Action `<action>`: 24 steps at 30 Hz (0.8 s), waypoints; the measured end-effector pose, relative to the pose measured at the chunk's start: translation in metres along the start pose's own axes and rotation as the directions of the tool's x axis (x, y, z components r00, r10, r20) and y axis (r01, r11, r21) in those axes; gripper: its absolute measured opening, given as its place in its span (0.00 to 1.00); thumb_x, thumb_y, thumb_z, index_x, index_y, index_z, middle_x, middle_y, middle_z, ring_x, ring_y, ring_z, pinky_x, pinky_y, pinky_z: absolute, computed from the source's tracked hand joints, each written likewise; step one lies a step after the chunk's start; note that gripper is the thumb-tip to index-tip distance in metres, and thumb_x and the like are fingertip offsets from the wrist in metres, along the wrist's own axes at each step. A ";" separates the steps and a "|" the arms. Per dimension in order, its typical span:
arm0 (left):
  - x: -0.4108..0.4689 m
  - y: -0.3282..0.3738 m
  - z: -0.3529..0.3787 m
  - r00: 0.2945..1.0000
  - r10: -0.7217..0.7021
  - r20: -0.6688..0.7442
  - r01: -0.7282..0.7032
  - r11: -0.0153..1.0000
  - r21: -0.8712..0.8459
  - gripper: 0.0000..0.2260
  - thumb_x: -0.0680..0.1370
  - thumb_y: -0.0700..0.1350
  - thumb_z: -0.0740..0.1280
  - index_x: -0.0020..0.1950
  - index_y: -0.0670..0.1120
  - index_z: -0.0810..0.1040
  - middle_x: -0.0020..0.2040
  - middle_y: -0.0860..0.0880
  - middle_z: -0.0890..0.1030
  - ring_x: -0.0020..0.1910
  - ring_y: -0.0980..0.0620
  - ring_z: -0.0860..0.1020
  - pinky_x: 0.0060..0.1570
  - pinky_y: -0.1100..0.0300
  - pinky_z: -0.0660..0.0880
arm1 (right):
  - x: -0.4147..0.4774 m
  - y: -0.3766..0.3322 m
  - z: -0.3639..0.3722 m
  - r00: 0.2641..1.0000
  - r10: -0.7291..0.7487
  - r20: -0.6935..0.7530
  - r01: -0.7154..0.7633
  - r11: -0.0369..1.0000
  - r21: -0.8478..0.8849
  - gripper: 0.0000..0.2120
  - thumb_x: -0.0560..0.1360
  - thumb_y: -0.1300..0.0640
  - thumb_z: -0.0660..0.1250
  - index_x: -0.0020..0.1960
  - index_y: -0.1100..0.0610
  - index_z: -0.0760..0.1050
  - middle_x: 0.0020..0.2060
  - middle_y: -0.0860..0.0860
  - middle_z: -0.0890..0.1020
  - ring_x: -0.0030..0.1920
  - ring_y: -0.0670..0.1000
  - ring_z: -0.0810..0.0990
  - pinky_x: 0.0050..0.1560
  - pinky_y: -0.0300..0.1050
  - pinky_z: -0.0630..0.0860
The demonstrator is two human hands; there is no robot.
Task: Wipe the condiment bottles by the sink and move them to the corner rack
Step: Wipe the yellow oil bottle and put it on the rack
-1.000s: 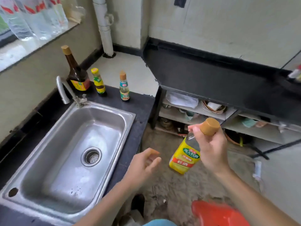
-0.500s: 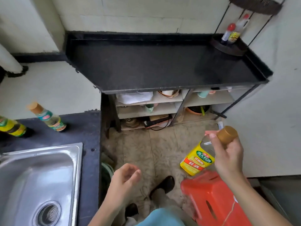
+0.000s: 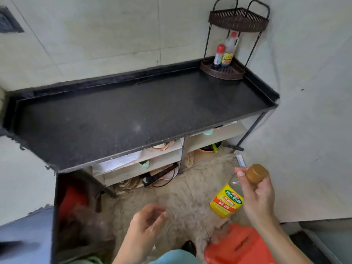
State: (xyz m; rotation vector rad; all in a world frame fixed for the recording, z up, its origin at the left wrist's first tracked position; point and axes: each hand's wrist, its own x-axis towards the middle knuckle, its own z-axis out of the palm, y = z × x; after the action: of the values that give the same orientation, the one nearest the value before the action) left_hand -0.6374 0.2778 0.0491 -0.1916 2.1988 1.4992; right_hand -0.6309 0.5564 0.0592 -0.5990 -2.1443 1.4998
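Observation:
My right hand grips the neck of a clear condiment bottle with a yellow label and a tan cap, tilted over the floor at the lower right. My left hand hangs open and empty to its left. The brown two-tier corner rack stands at the far right corner of the black counter. Its lower tier holds a small red-capped bottle and a taller red-capped bottle. The sink and the other bottles are out of view.
Open shelves under the counter hold bowls, paper and cables. A red plastic stool stands on the floor just below my right hand. The edge of the sink counter shows at lower left. Walls close in on the right.
My view has swung right, away from the sink toward the black counter and corner rack. The bottle stays in my right hand; the left hand stays open.

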 end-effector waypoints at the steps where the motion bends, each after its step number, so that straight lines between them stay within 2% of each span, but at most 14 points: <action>1: 0.013 0.009 0.007 1.000 0.003 0.012 -0.003 1.000 -0.004 0.04 0.71 0.47 0.72 0.43 0.48 0.82 0.38 0.44 0.86 0.35 0.51 0.83 0.34 0.64 0.76 | 0.016 0.003 -0.003 1.000 0.002 -0.014 -0.002 1.000 -0.005 0.11 0.71 0.44 0.65 0.49 0.48 0.76 0.46 0.47 0.84 0.48 0.42 0.81 0.50 0.29 0.72; 2: 0.022 0.016 0.011 1.000 0.005 0.030 -0.004 1.000 -0.009 0.01 0.73 0.44 0.72 0.43 0.47 0.82 0.38 0.43 0.86 0.34 0.51 0.83 0.33 0.65 0.76 | 0.027 0.003 -0.005 1.000 -0.001 -0.024 0.001 1.000 -0.008 0.13 0.71 0.44 0.65 0.50 0.51 0.77 0.47 0.49 0.84 0.48 0.43 0.81 0.50 0.29 0.73; 4: 0.048 0.032 0.017 0.998 0.018 0.056 -0.019 1.000 0.012 0.02 0.75 0.39 0.71 0.45 0.46 0.82 0.37 0.44 0.86 0.34 0.52 0.83 0.33 0.66 0.76 | 0.053 0.006 -0.006 0.999 0.017 -0.037 -0.017 1.000 -0.009 0.15 0.72 0.45 0.65 0.51 0.55 0.77 0.47 0.49 0.84 0.49 0.45 0.82 0.50 0.31 0.73; 6: 0.081 0.052 0.022 0.997 0.039 0.060 -0.041 0.999 0.029 0.03 0.76 0.40 0.70 0.46 0.47 0.82 0.38 0.45 0.86 0.36 0.53 0.83 0.35 0.65 0.77 | 0.085 0.013 -0.006 0.997 0.043 -0.058 -0.044 0.999 -0.003 0.15 0.72 0.46 0.66 0.52 0.56 0.77 0.45 0.48 0.85 0.48 0.47 0.82 0.50 0.37 0.76; 8: 0.117 0.073 0.028 0.996 0.062 0.067 -0.064 0.998 0.024 0.03 0.76 0.41 0.70 0.46 0.49 0.81 0.39 0.45 0.86 0.37 0.53 0.83 0.38 0.63 0.78 | 0.120 0.018 -0.002 0.996 0.051 -0.077 -0.051 0.999 -0.007 0.19 0.71 0.44 0.67 0.53 0.57 0.77 0.45 0.47 0.85 0.47 0.48 0.83 0.49 0.43 0.77; 10: 0.156 0.095 0.035 0.994 0.077 0.077 -0.078 0.997 0.008 0.03 0.77 0.43 0.69 0.47 0.50 0.81 0.39 0.46 0.85 0.39 0.55 0.83 0.41 0.61 0.78 | 0.159 0.022 0.002 0.994 0.046 -0.097 -0.048 0.999 -0.023 0.19 0.72 0.44 0.68 0.53 0.58 0.78 0.44 0.46 0.84 0.45 0.47 0.83 0.45 0.39 0.77; 13: 0.215 0.133 0.045 0.992 0.083 0.097 -0.080 0.996 -0.036 0.03 0.77 0.43 0.68 0.46 0.50 0.80 0.39 0.47 0.85 0.39 0.55 0.82 0.44 0.58 0.78 | 0.225 0.019 0.012 0.990 0.051 -0.130 -0.058 0.997 -0.047 0.09 0.76 0.56 0.69 0.53 0.60 0.77 0.41 0.48 0.83 0.43 0.47 0.83 0.38 0.30 0.76; 15: 0.249 0.158 0.049 0.991 0.091 0.101 -0.084 0.994 -0.071 0.03 0.77 0.43 0.68 0.45 0.50 0.80 0.37 0.49 0.85 0.37 0.57 0.81 0.44 0.57 0.77 | 0.269 0.009 0.021 0.990 0.051 -0.130 -0.056 0.998 -0.040 0.07 0.77 0.58 0.68 0.52 0.62 0.76 0.40 0.49 0.81 0.38 0.41 0.82 0.34 0.27 0.74; 18: 0.292 0.192 0.054 0.990 0.080 0.120 -0.070 0.994 -0.084 0.03 0.77 0.44 0.69 0.45 0.51 0.80 0.39 0.50 0.85 0.39 0.55 0.83 0.44 0.57 0.78 | 0.334 -0.008 0.035 0.989 -0.003 -0.148 -0.006 0.998 -0.062 0.06 0.77 0.61 0.67 0.52 0.62 0.76 0.41 0.48 0.80 0.38 0.34 0.80 0.37 0.24 0.72; 19: 0.304 0.200 0.056 0.990 0.070 0.125 -0.060 0.995 -0.083 0.03 0.77 0.44 0.68 0.46 0.51 0.80 0.41 0.50 0.85 0.41 0.53 0.83 0.45 0.57 0.78 | 0.356 -0.013 0.040 0.988 -0.024 -0.151 0.013 0.997 -0.070 0.06 0.78 0.60 0.67 0.53 0.62 0.76 0.43 0.49 0.80 0.41 0.35 0.80 0.41 0.25 0.73; 21: 0.325 0.214 0.060 0.990 0.059 0.126 -0.049 0.995 -0.086 0.03 0.77 0.44 0.68 0.46 0.52 0.80 0.43 0.50 0.85 0.43 0.53 0.83 0.47 0.55 0.79 | 0.400 -0.016 0.048 0.986 -0.056 -0.156 0.043 0.995 -0.089 0.09 0.78 0.57 0.67 0.55 0.61 0.76 0.47 0.52 0.82 0.47 0.42 0.81 0.51 0.39 0.78; 22: 0.335 0.218 0.062 0.991 0.054 0.122 -0.042 0.995 -0.093 0.03 0.77 0.44 0.68 0.46 0.52 0.80 0.43 0.50 0.85 0.43 0.52 0.83 0.48 0.53 0.79 | 0.423 -0.015 0.051 0.985 -0.064 -0.160 0.050 0.994 -0.093 0.10 0.78 0.56 0.67 0.55 0.61 0.76 0.48 0.52 0.82 0.48 0.46 0.82 0.53 0.46 0.79; 24: 0.351 0.225 0.066 0.994 0.028 0.104 -0.018 0.995 -0.098 0.03 0.77 0.44 0.68 0.46 0.52 0.80 0.42 0.49 0.85 0.43 0.51 0.83 0.48 0.52 0.79 | 0.468 -0.011 0.060 0.985 -0.071 -0.160 0.055 0.993 -0.100 0.12 0.77 0.53 0.67 0.56 0.60 0.74 0.49 0.51 0.82 0.49 0.51 0.82 0.55 0.53 0.78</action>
State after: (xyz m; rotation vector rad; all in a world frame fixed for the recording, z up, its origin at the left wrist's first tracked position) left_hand -1.0097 0.4766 0.0601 -0.1164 2.0546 1.5929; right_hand -1.0429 0.7822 0.1058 -0.6572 -2.0966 1.2751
